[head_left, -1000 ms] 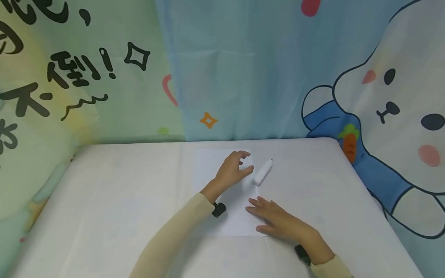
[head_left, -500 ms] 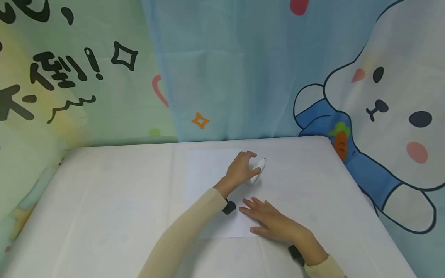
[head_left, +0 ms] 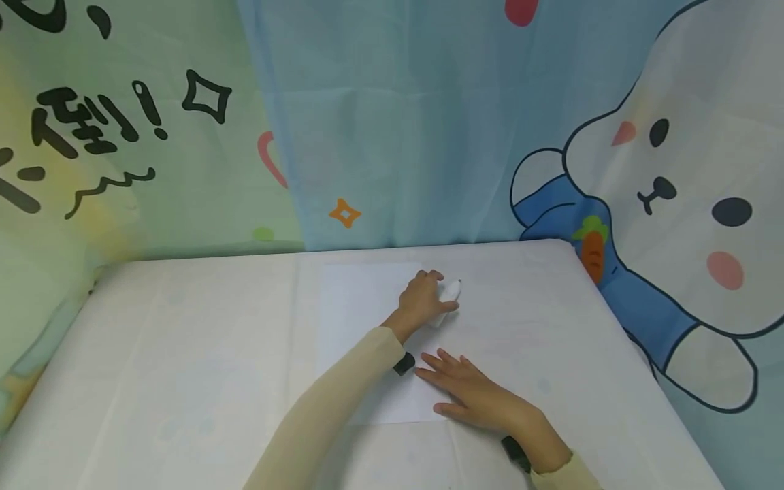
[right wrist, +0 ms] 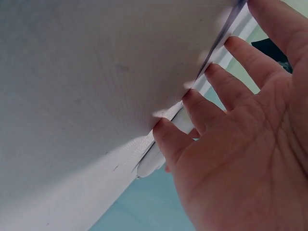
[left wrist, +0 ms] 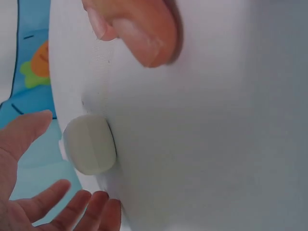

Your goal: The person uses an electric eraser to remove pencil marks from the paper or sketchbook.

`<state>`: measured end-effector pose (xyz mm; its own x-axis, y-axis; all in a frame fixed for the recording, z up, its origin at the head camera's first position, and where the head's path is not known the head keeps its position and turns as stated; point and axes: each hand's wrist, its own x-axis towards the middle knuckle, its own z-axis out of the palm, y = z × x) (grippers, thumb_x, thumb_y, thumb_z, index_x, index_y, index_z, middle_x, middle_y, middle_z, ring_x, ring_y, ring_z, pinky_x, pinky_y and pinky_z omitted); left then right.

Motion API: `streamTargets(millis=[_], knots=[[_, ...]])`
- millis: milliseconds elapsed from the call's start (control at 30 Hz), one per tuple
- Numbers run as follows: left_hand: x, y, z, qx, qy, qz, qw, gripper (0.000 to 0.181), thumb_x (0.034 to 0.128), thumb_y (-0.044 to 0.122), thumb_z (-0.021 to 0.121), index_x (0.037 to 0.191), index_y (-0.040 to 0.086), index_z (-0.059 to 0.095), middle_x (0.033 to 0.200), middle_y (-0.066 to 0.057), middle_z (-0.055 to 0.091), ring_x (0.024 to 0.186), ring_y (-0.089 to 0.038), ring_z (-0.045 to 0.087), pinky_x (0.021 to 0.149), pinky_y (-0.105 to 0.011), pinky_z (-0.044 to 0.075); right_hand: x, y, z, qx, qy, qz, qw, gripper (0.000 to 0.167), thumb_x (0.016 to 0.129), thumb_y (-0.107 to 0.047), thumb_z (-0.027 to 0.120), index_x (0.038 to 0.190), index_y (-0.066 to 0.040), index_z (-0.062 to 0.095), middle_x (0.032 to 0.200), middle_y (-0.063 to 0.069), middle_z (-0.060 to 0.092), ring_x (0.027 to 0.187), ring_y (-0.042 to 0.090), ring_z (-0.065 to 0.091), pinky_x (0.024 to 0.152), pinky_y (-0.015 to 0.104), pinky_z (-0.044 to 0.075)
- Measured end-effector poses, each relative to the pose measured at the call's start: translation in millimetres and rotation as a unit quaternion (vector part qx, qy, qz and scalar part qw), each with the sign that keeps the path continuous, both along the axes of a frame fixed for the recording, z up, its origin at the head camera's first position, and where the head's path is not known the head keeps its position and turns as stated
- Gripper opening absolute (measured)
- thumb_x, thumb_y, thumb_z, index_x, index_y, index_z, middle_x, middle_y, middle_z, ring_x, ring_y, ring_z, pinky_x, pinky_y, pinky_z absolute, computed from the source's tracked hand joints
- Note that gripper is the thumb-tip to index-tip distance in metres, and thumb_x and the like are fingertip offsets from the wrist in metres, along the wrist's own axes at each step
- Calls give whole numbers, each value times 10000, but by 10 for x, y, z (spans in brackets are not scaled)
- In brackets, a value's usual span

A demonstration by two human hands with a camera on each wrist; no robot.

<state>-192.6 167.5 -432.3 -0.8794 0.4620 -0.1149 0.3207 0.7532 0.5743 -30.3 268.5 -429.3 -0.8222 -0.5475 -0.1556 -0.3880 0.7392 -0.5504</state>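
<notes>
Fingers [left wrist: 94, 211] of the left hand [head_left: 419, 297] stand well apart from the thumb [left wrist: 26, 132], a white tapered object [left wrist: 90, 144] between them, ungripped. This object lies slantwise near the right edge of a paper sheet [head_left: 355, 306]. Nearer the person, the right hand [head_left: 474, 395] spreads its fingers, holding nothing, fingertips at the sheet. Beneath everything extends a white worktop [head_left: 184, 361].

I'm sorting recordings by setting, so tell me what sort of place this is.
Probably an indoor activity corner, though the wider room is out of view: a white table bears a sheet of paper, and behind it is a printed curtain with a cartoon animal.
</notes>
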Motion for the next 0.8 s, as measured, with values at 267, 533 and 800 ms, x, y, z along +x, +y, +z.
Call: streamTargets(millis=[267, 533, 800], knots=[[1, 67, -22, -635, 243, 29, 9977, 636, 813, 425, 781, 1291, 58, 579, 1190, -96, 577, 1049, -205, 554, 775, -293, 544, 12, 3, -8, -80, 197, 35, 9998, 539, 989, -287, 565, 1470, -91, 422, 1553, 184, 324, 1416, 455, 251, 1098, 689, 196], [-4, 99, -20, -842, 360, -1, 9958, 483, 801, 431, 791, 1079, 58, 661, 1041, -62, 565, 949, -172, 530, 696, -258, 523, 12, 23, -20, -116, 320, 69, 9994, 533, 994, -304, 559, 1468, -101, 423, 1544, 185, 339, 1407, 459, 269, 1087, 696, 208], [-22, 74, 11, -878, 259, -23, 9958, 350, 813, 354, 794, 983, 62, 705, 1009, -62, 572, 927, -174, 546, 683, -258, 531, 16, 26, -26, -269, -1, 31, 9996, 552, 997, -318, 548, 1495, -147, 383, 1558, 185, 310, 1421, 467, 224, 1100, 701, 162]])
